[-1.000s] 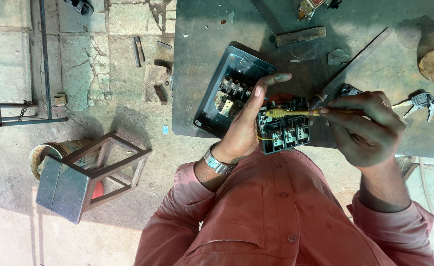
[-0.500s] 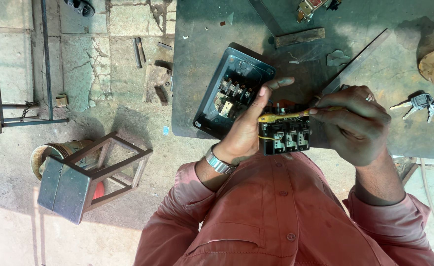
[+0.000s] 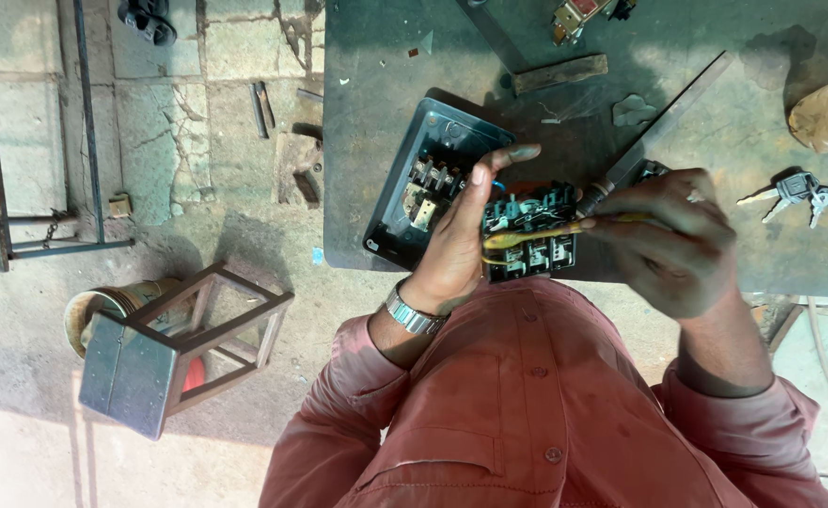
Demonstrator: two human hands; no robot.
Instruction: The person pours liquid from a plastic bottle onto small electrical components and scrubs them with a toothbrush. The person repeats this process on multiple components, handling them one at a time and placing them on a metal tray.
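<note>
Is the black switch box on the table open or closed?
Open. The black switch box has no cover on it: its metal contacts and inner parts show, beside the left hand.

Workbench (image 3: 414,75): dark grey-green top, scuffed and blotched with paler marks. Open box (image 3: 433,183) at its near edge: black shell, with grey and cream parts inside. Switch block (image 3: 527,240), held by the left hand (image 3: 456,249): black, with white patches and a touch of blue. Tool (image 3: 536,233) in the right hand (image 3: 672,240): yellow. File (image 3: 663,122): dull grey blade. Keys (image 3: 799,193) near the right edge: silver with black heads. Wood strip (image 3: 559,73) toward the far edge: brown. Shirt (image 3: 536,404): plain faded red. Watch (image 3: 412,315): silver band. Stool (image 3: 165,348): brown frame, grey-blue seat. Floor (image 3: 169,132): pale grey slabs, cracked.
</note>
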